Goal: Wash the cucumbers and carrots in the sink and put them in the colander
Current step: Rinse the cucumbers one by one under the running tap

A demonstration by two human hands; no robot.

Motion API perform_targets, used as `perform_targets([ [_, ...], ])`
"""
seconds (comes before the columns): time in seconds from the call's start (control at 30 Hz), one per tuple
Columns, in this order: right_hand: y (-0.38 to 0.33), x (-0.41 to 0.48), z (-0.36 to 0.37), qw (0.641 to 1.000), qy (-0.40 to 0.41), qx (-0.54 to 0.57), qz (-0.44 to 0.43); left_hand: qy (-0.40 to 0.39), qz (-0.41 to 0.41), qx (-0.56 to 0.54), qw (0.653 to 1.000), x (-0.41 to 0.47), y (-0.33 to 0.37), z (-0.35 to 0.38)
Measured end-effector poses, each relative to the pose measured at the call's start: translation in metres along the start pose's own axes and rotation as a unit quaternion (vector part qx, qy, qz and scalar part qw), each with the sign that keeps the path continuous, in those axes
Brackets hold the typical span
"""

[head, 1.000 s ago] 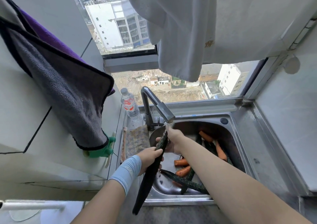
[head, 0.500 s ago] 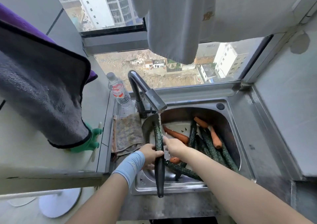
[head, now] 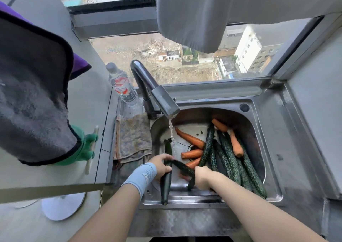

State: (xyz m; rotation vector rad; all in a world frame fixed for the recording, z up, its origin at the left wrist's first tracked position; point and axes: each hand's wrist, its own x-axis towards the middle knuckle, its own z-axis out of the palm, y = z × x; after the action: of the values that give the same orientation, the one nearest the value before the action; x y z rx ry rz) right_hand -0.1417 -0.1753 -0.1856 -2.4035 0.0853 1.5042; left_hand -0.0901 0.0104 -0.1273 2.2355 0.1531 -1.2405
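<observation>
Water runs from the dark faucet [head: 157,97] into the steel sink [head: 268,167]. My left hand [head: 160,165] grips a long dark cucumber [head: 165,184] at its middle. Its far tip sits by the water stream and its near end sticks out over the sink's front rim. My right hand [head: 202,177] grips a second, curved cucumber [head: 182,166] low in the sink, whose far end touches my left hand. Several cucumbers [head: 231,160] lie piled on the sink's right side. Carrots lie among them, at the middle [head: 190,139], below it [head: 191,153] and at the right [head: 236,145].
A brownish cloth [head: 133,136] lies on the ledge left of the sink, with a water bottle [head: 122,86] behind it. A grey towel [head: 33,103] and a green glove [head: 83,149] hang at the left. A white cloth [head: 194,19] hangs over the window.
My right hand has left the cucumber under the tap and dropped to grip a second cucumber in the sink. The left-hand cucumber has slid toward me. The view has tilted down.
</observation>
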Motion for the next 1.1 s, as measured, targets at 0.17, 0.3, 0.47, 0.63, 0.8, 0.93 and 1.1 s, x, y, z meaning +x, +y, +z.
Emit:
perform_targets([
  [0.17, 0.008, -0.041, -0.043, 0.963, 0.067, 0.257, 0.037, -0.035, -0.008, 0.038, 0.999, 0.006, 0.004, 0.012],
  [0.3, 0.017, -0.039, -0.049, 0.898, 0.112, 0.418, 0.083, -0.087, -0.015, 0.095, 0.992, 0.012, 0.015, 0.029],
  [0.47, 0.007, -0.027, -0.040, 0.851, 0.070, 0.518, 0.058, -0.069, -0.040, 0.251, 0.965, 0.019, 0.008, 0.044],
  [0.63, -0.003, -0.019, -0.033, 0.839, 0.031, 0.542, 0.038, -0.036, 0.003, 0.364, 0.931, 0.017, -0.005, 0.033],
  [0.8, -0.013, -0.014, -0.032, 0.819, -0.007, 0.571, 0.053, -0.064, 0.024, 0.449, 0.891, 0.014, -0.013, 0.027],
  [0.93, -0.017, -0.010, -0.036, 0.815, -0.019, 0.574, 0.072, -0.061, 0.023, 0.442, 0.895, 0.021, -0.011, 0.027],
  [1.1, -0.022, -0.020, -0.045, 0.802, -0.018, 0.594, 0.061, -0.043, 0.026, 0.258, 0.965, 0.013, -0.004, 0.017],
])
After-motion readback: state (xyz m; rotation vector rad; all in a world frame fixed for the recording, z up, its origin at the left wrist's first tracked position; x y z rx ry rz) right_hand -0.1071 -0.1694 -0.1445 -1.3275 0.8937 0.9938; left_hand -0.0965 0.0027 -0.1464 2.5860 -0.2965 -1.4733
